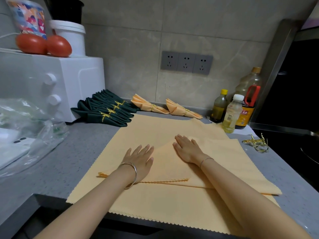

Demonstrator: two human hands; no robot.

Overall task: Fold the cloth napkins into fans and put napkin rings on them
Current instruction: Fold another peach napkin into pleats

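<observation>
An orange napkin (165, 163) folded into a triangle lies on top of flat orange napkins (155, 200) on the grey counter. My left hand (139, 160) lies flat on the triangle's left side. My right hand (187, 149) presses flat near its upper point, fingers straight. Two orange fan napkins (148, 105) (181, 109) with gold rings lie by the wall. Several dark green ringed fans (107, 109) lie beside them on the left. Loose gold napkin rings (257, 143) sit at the right.
A white oven (51, 83) with two tomatoes (44, 44) and tubs on top stands at the left. A plastic bag (31, 135) lies in front of it. Oil and sauce bottles (233, 109) stand at the back right, beside a black cooktop (302, 152).
</observation>
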